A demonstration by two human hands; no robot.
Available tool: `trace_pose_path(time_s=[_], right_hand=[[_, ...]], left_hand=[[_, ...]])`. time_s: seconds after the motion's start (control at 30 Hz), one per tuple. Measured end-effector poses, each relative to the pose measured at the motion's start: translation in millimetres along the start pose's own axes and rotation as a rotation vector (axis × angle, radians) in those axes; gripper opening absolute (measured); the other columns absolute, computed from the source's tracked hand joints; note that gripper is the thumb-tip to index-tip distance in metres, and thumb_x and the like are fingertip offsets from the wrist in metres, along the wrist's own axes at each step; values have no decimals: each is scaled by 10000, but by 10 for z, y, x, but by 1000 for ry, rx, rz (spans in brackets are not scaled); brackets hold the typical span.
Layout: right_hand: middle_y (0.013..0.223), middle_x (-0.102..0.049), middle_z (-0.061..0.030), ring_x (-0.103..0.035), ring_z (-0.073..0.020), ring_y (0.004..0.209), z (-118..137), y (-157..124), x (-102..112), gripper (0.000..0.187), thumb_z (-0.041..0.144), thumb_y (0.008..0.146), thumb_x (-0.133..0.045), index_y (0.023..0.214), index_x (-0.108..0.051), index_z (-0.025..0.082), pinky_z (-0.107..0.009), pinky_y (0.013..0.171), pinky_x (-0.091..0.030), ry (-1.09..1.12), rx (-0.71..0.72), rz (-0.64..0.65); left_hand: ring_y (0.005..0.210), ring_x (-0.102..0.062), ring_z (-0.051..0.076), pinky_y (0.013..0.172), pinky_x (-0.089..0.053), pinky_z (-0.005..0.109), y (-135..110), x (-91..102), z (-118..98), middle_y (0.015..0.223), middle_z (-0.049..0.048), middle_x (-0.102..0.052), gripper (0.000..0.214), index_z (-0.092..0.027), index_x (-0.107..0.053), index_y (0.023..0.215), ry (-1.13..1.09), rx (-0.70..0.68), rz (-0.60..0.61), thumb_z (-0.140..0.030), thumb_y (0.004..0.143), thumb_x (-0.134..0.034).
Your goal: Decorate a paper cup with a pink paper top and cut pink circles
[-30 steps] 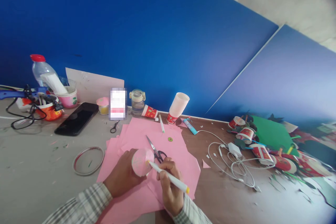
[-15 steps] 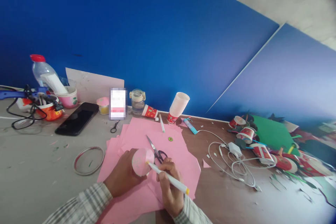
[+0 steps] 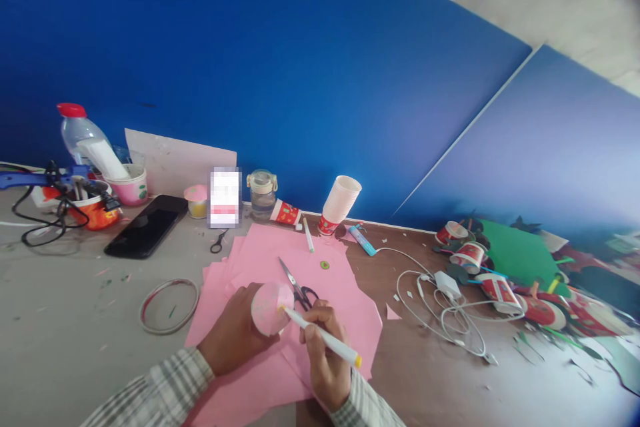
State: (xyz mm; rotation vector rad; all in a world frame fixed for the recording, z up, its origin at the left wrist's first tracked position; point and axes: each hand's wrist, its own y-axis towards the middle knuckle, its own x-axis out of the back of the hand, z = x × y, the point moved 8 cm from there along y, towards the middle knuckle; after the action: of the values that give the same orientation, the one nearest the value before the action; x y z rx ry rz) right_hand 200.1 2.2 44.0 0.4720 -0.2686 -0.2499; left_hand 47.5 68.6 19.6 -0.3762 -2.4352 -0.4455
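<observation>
My left hand [image 3: 240, 333] is wrapped round a small cup with a round pink paper top [image 3: 270, 310], turned up toward me. In my right hand [image 3: 327, 353] is a white marker with a yellow end [image 3: 335, 347], pinched between thumb and fingers. The marker's tip touches the pink top near its right side, where a small yellow mark shows. Behind my hands, black-handled scissors [image 3: 295, 283] lie with their blades nearly together on stacked pink paper sheets [image 3: 350, 320]. My left hand hides most of the cup's wall.
At the back stand a lidded jar [image 3: 263, 193] and a stack of paper cups [image 3: 340, 203]. A black phone [image 3: 147, 227] and a tape ring [image 3: 169, 307] lie left. White cables [image 3: 450, 313] and several decorated cups [image 3: 497, 292] lie right.
The marker and my right hand have shifted very slightly at the pink top. My left hand and the other things look unchanged.
</observation>
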Motion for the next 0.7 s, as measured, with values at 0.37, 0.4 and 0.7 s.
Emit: trace_pose_path(time_s=[0.37, 0.4, 0.7], right_hand=[[588, -503, 23, -485, -185, 540, 0, 4, -4, 122, 267, 776, -484, 710, -576, 219, -303, 556, -420, 5, -10, 5], [590, -504, 22, -483, -184, 539, 2, 5, -4, 122, 267, 776, -485, 709, -575, 219, -305, 558, -420, 5, -9, 6], [598, -511, 20, -490, -186, 547, -14, 8, -2, 125, 273, 779, -475, 721, -570, 217, -307, 560, -426, 13, -10, -1]], left_hand=[[803, -570, 261, 687, -480, 388, 5, -15, 4, 878, 5, -641, 461, -298, -588, 912, -8, 1, 14, -296, 477, -741], [801, -571, 259, 687, -479, 386, 3, -14, 5, 877, 3, -640, 460, -300, -586, 910, -9, -1, 13, -294, 478, -742], [799, -579, 257, 689, -481, 376, 11, -10, 15, 866, -3, -646, 441, -304, -589, 899, -16, -4, -7, -306, 482, -733]])
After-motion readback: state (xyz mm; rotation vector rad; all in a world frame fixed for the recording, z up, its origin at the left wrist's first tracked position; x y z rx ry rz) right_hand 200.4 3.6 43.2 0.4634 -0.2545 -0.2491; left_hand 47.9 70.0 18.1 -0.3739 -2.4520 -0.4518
